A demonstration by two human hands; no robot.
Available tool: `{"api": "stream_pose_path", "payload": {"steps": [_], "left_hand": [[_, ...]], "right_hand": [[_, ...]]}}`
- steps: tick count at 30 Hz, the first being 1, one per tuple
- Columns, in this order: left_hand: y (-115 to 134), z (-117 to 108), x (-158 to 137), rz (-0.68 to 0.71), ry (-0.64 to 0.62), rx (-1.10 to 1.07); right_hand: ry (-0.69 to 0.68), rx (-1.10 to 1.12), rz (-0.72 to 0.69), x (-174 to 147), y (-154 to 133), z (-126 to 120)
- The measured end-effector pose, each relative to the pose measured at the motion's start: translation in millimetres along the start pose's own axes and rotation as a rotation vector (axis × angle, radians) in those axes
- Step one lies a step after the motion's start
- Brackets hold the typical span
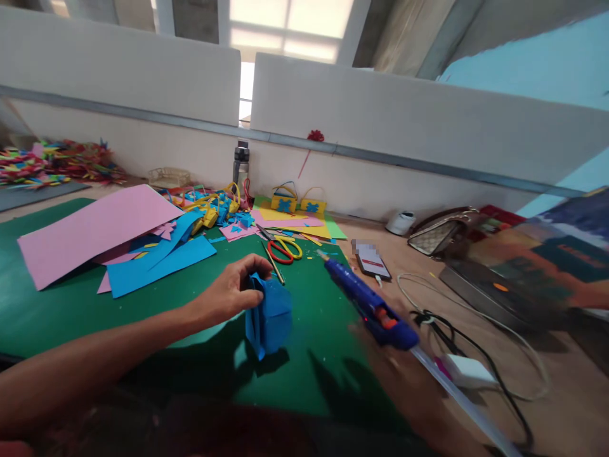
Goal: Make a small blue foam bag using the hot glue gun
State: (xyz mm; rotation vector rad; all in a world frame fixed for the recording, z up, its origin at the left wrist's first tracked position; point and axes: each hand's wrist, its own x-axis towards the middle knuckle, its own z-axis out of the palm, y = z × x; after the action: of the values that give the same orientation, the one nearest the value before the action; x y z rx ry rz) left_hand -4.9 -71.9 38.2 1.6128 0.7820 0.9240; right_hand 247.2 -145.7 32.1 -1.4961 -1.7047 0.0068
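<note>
My left hand [245, 285] pinches the top edge of a folded blue foam-like sheet piece [276, 314], box-shaped, held upright over the green mat. My right hand [387, 362], smeared by motion, is around the grip of a blue hot glue gun [361, 295]. Its nozzle points up and left, and a long clear glue stick [461, 397] sticks out of its back. A small red light glows on the gun's side. Just beyond the blue piece lie scissors with red and yellow handles [285, 251] and a thin stick-like tool [276, 266].
Pink sheets [99, 235] and blue sheets [162, 260] cover the green mat [57, 317] at left. Small yellow bags [284, 203] stand by the wall. A phone [371, 259], cables [476, 343], a white adapter [469, 371] and a handbag [442, 231] lie right.
</note>
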Motion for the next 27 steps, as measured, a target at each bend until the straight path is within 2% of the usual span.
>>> {"api": "stream_pose_path", "payload": {"steps": [1, 3, 7, 9, 11, 17, 22, 24, 27], "left_hand": [[-0.3, -1.2, 0.4, 0.005, 0.013, 0.012], [-0.8, -4.2, 1.2, 0.002, 0.023, 0.027], [-2.4, -10.4, 2.9, -0.007, 0.015, -0.005], [-3.6, -12.6, 4.1, 0.007, -0.030, -0.062], [-4.5, -13.9, 5.0, 0.030, -0.088, -0.126], [-0.2, -12.2, 1.8, 0.095, -0.202, -0.156], [-0.7, -9.0, -5.9, 0.242, -0.261, -0.072], [-2.0, -7.8, -9.3, 0.310, -0.265, -0.032], [-1.9, -5.6, -14.5, 0.442, -0.226, 0.073]], "right_hand": [[0.016, -0.043, -0.029, 8.1, 3.9, -3.2], [0.021, -0.299, -0.092, 23.6, 9.8, -7.7], [-0.294, -0.750, -0.073, 44.3, 15.0, -0.7], [-0.396, -0.874, -0.067, 49.5, 17.6, 9.4], [-0.460, -0.907, -0.087, 52.8, 21.7, 19.3], [-0.549, -0.824, -0.172, 56.4, 34.2, 26.0], [-0.573, -0.694, -0.219, 50.6, 10.6, 19.9], [-0.537, -0.381, -0.216, 46.7, -8.2, 20.1], [-0.592, 0.064, -0.178, 42.5, -34.4, 23.1]]}}
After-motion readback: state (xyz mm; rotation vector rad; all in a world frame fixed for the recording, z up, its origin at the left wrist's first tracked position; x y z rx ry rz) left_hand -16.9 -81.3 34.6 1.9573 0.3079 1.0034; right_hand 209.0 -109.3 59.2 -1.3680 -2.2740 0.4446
